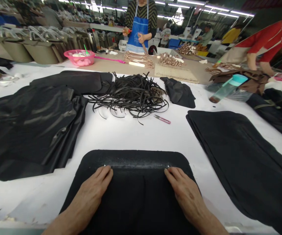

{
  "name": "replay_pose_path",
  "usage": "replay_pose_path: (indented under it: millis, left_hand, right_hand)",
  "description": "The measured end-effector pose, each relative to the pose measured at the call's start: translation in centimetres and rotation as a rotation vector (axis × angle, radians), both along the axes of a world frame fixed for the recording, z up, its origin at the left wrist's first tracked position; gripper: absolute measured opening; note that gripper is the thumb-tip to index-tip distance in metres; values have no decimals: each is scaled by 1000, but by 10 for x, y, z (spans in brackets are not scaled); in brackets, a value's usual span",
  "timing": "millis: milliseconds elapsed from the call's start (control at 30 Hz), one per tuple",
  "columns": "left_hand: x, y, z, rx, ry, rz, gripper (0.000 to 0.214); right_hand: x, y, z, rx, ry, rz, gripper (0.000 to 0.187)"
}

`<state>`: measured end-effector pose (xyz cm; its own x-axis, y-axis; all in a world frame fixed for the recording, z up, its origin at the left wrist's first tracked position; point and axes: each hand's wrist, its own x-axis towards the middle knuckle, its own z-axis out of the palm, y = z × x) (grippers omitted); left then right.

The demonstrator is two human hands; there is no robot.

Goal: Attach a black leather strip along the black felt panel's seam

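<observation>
A black sheet panel [133,202] with rounded far corners lies on the white table in front of me. A shiny, whitish-streaked band [136,163] runs across it near the far edge. My left hand [93,187] has its fingers together at the left end of this line, gripping the panel's material. At the right end, my right hand [183,187] grips it the same way, with fingers bent and close together. Tiny white bits show at the fingertips of both hands. The undersides of my fingers are hidden. A slight crease runs down the panel between the hands.
Black sheets [33,127] are piled at left, and stacked black panels [241,156] lie at right. Beyond are a heap of black strips [133,93], pink-handled thread snips [162,119] and a teal-lidded bottle [226,88]. A person in a blue apron [138,32] stands across the table.
</observation>
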<state>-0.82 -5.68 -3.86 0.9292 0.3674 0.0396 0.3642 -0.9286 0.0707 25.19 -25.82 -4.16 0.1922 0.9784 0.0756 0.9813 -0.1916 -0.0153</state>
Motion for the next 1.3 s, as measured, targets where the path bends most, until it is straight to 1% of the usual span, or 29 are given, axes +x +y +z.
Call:
replay_pose_path:
  millis: [100,133,167,200,267,300,333,367,400,500,600,667,733,767,800,867,900,933,967,1033,1133,1233,1300]
  left_hand:
    - [-11,11,7,-62,-130,64,49]
    - [-15,12,12,-84,-161,60,47]
    - [-19,10,17,-115,-182,34,46]
    - [-22,7,22,-154,-193,-11,45]
    - [-30,-6,28,-223,-196,-117,47]
    - [-34,-13,29,-235,-192,-149,50]
    - [-39,-21,27,-228,-186,-156,52]
    - [-44,-27,24,-210,-184,-142,53]
    - [-49,-31,20,-194,-186,-120,52]
    - [-63,-34,6,-211,-222,-30,40]
    - [-69,-27,-1,-313,-267,65,23]
    - [-67,-22,1,-427,-292,96,18]
    - [-60,-15,8,-545,-297,113,17]
    - [-55,-12,13,-590,-289,135,17]
    - [-49,-8,19,-630,-275,176,17]
    - [-34,2,30,-709,-249,303,19]
    - [-26,6,34,-752,-246,373,19]
    - [-18,11,38,-800,-253,434,19]
    - [-10,16,39,-849,-267,481,19]
    - [4,25,37,-928,-298,541,16]
    - [18,35,25,-1001,-316,604,12]
    - [24,41,14,-1039,-314,671,11]
    - [26,44,11,-1036,-313,706,13]
  right_hand:
    - [-7,-1,8,1,-59,-132,38]
    - [-11,-1,12,22,-67,-151,38]
    - [-16,1,15,49,-58,-132,38]
    - [-22,3,19,79,-27,-71,39]
    - [-35,11,22,125,68,135,38]
    - [-41,15,21,134,109,238,35]
    - [-47,19,19,142,133,320,30]
    - [-51,23,15,158,140,374,25]
    - [-53,26,11,174,139,395,20]
    - [-54,30,0,224,174,362,10]
    - [-47,28,-1,281,260,312,17]
    - [-39,24,4,257,322,294,21]
    - [-30,19,10,156,403,218,24]
    - [-25,16,12,94,453,136,24]
    - [-19,14,13,42,505,26,26]
    - [-5,11,12,-37,608,-207,32]
    - [1,11,10,-59,651,-298,34]
    - [8,11,7,-68,688,-364,36]
    - [14,12,5,-63,720,-401,36]
    - [25,15,0,-35,773,-433,37]
    - [36,19,-3,-6,853,-500,38]
    - [42,22,-5,-49,949,-604,39]
    - [44,23,-8,-73,982,-647,39]
